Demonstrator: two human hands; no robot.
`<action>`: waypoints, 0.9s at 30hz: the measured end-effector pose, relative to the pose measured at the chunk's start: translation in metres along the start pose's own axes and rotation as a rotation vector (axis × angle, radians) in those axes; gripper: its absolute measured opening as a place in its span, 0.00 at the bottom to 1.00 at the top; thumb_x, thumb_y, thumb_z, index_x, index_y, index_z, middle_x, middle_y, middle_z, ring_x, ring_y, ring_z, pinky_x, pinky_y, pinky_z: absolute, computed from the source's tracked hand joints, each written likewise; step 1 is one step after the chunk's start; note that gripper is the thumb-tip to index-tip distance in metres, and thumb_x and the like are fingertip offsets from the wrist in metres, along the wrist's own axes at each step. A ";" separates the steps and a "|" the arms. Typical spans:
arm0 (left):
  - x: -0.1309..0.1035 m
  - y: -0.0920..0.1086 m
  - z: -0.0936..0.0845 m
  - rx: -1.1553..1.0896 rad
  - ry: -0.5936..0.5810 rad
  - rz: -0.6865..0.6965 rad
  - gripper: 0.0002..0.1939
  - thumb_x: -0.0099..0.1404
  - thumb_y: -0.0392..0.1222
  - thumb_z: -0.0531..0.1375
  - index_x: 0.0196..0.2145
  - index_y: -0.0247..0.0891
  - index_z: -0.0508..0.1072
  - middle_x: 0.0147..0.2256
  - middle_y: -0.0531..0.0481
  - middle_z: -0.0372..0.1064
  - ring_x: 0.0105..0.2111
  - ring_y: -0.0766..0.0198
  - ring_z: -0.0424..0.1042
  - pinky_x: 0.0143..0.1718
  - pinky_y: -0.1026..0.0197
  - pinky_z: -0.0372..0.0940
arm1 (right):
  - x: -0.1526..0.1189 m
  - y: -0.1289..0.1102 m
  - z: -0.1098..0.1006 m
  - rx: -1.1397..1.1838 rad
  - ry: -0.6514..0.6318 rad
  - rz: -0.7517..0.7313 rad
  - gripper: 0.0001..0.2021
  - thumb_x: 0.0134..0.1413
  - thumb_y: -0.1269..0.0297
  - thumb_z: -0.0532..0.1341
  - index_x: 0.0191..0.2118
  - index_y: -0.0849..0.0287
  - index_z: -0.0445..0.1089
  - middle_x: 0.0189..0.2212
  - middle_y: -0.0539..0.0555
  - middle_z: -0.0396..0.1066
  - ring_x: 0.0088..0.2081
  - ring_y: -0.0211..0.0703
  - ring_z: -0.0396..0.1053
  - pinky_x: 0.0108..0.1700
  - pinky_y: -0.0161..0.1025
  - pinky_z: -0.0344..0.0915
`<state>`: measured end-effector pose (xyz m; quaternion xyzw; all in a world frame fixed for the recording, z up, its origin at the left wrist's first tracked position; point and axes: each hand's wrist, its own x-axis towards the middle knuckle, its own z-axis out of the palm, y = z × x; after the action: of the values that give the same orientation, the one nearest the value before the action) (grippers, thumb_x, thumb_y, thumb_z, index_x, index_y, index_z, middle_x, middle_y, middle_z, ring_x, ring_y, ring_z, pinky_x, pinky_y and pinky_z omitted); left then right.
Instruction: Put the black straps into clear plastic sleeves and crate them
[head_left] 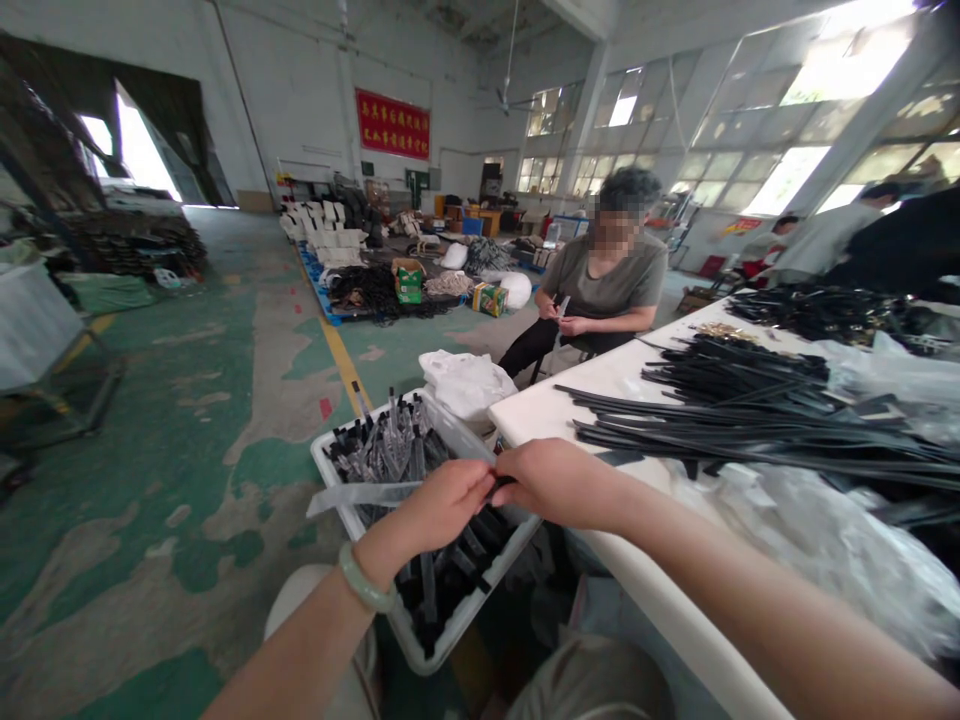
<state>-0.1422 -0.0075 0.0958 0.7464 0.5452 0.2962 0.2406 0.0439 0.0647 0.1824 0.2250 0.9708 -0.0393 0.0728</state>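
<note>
My left hand [448,503], with a pale green bangle [364,580] on its wrist, is closed in a pinch. A clear plastic sleeve [358,496] sticks out to the left from behind it, over the bin. My right hand [559,485] meets it fingertip to fingertip, also closed. Between the fingers shows a small dark bit of a black strap [501,486]; most of it is hidden. Below the hands a white plastic bin [420,655] holds many black straps in clear sleeves [390,445].
To my right stands a white table [525,405] with a pile of long black straps [720,425] and crumpled clear plastic [817,550]. A white bag [469,385] sits beyond the bin. Across from me a seated co-worker [611,270] handles a clear strip.
</note>
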 end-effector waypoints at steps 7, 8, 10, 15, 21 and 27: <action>-0.023 -0.038 -0.033 -0.016 0.036 -0.065 0.23 0.72 0.51 0.44 0.21 0.40 0.57 0.21 0.57 0.56 0.24 0.64 0.60 0.30 0.61 0.54 | -0.032 0.053 -0.019 0.304 -0.046 0.056 0.16 0.65 0.58 0.53 0.32 0.61 0.71 0.26 0.53 0.71 0.27 0.40 0.64 0.30 0.35 0.55; -0.021 -0.038 -0.032 -0.020 0.028 -0.059 0.23 0.72 0.50 0.44 0.21 0.40 0.58 0.21 0.57 0.57 0.24 0.64 0.60 0.31 0.61 0.54 | -0.029 0.053 -0.019 0.321 -0.035 0.062 0.16 0.64 0.58 0.53 0.31 0.61 0.71 0.25 0.52 0.71 0.26 0.39 0.63 0.30 0.35 0.54; -0.010 -0.028 -0.023 -0.033 0.006 -0.032 0.23 0.72 0.50 0.44 0.21 0.40 0.59 0.22 0.56 0.57 0.25 0.64 0.61 0.31 0.61 0.54 | -0.015 0.042 -0.014 0.327 -0.022 0.047 0.14 0.62 0.60 0.55 0.31 0.61 0.72 0.24 0.52 0.70 0.26 0.39 0.62 0.30 0.35 0.53; 0.014 -0.007 0.000 -0.065 -0.037 0.029 0.22 0.72 0.49 0.44 0.22 0.40 0.59 0.22 0.57 0.57 0.25 0.65 0.60 0.30 0.62 0.54 | 0.010 0.013 0.007 0.425 -0.097 0.017 0.12 0.61 0.62 0.57 0.28 0.61 0.68 0.21 0.50 0.68 0.25 0.38 0.62 0.28 0.34 0.53; 0.004 -0.040 -0.022 -0.073 -0.062 -0.019 0.19 0.70 0.46 0.46 0.21 0.39 0.60 0.20 0.56 0.59 0.24 0.65 0.61 0.29 0.62 0.54 | -0.021 0.052 0.007 0.697 -0.314 0.116 0.16 0.63 0.55 0.53 0.31 0.61 0.67 0.18 0.48 0.66 0.20 0.34 0.60 0.24 0.32 0.58; 0.022 -0.022 0.004 -0.124 -0.129 0.035 0.17 0.68 0.41 0.47 0.21 0.39 0.61 0.20 0.57 0.60 0.24 0.66 0.61 0.29 0.64 0.56 | 0.004 0.029 0.031 0.883 -0.221 0.191 0.17 0.61 0.55 0.56 0.26 0.61 0.68 0.14 0.46 0.62 0.16 0.32 0.55 0.21 0.31 0.52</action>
<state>-0.1491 0.0198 0.0822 0.7570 0.4961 0.2848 0.3156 0.0573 0.0891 0.1504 0.3174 0.8225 -0.4657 0.0765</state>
